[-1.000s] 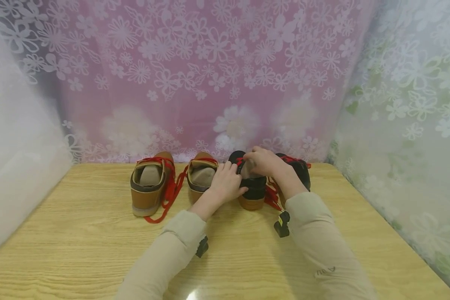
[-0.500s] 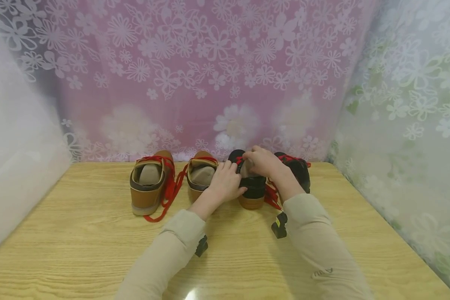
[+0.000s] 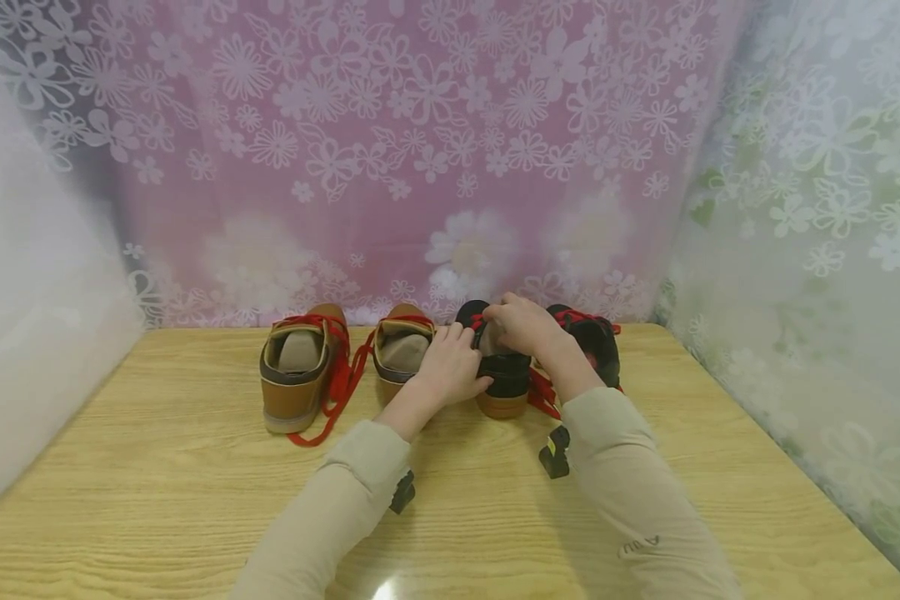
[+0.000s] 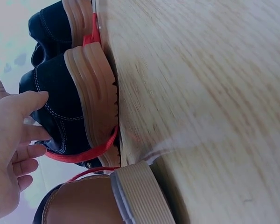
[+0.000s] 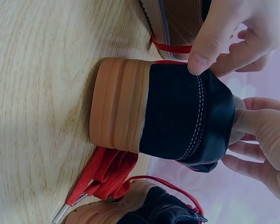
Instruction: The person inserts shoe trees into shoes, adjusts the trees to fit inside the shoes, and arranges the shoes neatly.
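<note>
A black shoe (image 3: 504, 385) with a tan sole and red laces stands on the table between both hands. My left hand (image 3: 450, 362) holds its left side; in the left wrist view the thumb of this hand (image 4: 11, 140) lies against the black upper. From above, my right hand (image 3: 523, 323) reaches to the shoe's opening. In the right wrist view the fingers of that hand (image 5: 266, 140) pinch a beige insert (image 5: 237, 122) that sits partly inside the black shoe (image 5: 177, 112). The front of the shoe is partly hidden by my hands.
Left of the hands stand two brown shoes (image 3: 288, 398) with beige inserts and red laces. Another black shoe (image 3: 603, 350) stands at the right, its red laces (image 3: 543, 393) on the wooden table (image 3: 157, 500). Floral curtains (image 3: 420, 167) hang behind and at the sides.
My right forearm and its wrist camera have shifted slightly left, showing more of the rightmost black shoe. Both hands stay at the same black shoe.
</note>
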Available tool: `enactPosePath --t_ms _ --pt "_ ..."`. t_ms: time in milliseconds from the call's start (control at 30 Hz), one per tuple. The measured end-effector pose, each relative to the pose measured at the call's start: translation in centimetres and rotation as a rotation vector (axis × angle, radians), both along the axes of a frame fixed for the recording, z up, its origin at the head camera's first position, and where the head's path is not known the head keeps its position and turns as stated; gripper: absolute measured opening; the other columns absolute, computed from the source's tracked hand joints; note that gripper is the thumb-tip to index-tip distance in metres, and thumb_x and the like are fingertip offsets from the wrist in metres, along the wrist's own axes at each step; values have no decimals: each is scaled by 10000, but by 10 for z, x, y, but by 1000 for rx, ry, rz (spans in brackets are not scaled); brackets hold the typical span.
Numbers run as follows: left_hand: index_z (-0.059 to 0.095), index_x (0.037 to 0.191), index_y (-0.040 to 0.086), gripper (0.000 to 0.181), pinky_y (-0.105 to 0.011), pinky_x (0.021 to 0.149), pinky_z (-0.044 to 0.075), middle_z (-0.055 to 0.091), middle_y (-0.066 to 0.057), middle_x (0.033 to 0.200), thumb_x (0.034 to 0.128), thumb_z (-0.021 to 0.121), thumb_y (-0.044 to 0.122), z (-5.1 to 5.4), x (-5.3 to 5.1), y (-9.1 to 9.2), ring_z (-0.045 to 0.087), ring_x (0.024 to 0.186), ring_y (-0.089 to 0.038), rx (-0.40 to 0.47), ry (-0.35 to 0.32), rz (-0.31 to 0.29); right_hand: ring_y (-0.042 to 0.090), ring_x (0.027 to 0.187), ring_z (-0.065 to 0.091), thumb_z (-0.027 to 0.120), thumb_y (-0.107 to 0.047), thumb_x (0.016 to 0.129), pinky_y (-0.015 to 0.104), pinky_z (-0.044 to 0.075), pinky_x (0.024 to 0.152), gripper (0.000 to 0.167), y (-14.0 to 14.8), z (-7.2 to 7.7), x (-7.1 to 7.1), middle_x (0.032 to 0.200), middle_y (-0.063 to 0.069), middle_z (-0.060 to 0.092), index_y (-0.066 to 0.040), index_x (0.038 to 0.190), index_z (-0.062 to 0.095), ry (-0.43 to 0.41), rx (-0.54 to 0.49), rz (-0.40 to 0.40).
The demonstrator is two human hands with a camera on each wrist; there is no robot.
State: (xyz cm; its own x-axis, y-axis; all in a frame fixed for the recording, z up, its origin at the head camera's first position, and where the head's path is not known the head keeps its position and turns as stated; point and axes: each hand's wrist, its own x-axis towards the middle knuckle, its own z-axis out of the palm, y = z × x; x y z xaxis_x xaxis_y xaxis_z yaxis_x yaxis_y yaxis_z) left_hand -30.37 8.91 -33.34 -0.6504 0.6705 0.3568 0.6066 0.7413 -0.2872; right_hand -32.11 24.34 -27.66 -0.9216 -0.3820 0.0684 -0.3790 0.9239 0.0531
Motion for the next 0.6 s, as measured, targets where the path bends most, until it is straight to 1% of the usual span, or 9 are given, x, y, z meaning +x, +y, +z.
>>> enactPosePath --t_ms 133,400,600 --pt "723 842 113 460 -372 864 346 556 -73 992 826 585 552 1 1 0 448 940 -241 -13 -8 -12 334 1042 531 714 -84 807 442 428 889 409 -1 -1 0 1158 159 536 -110 1203 614 2 16 -2" --pt "725 848 110 418 -360 868 332 548 -71 998 826 598 508 2 0 -1 436 946 -236 -12 -22 -18 341 1046 532 713 -83 806 457 432 879 391 1 -3 -2 1166 168 537 -121 1184 618 21 38 25" --pt "726 861 104 405 -359 863 325 547 -75 989 828 597 486 2 0 -2 434 939 -238 -21 -25 -27 326 1009 545 725 -74 792 448 451 843 375 2 -6 -5 1110 161 549 -121 1151 627 42 41 41"
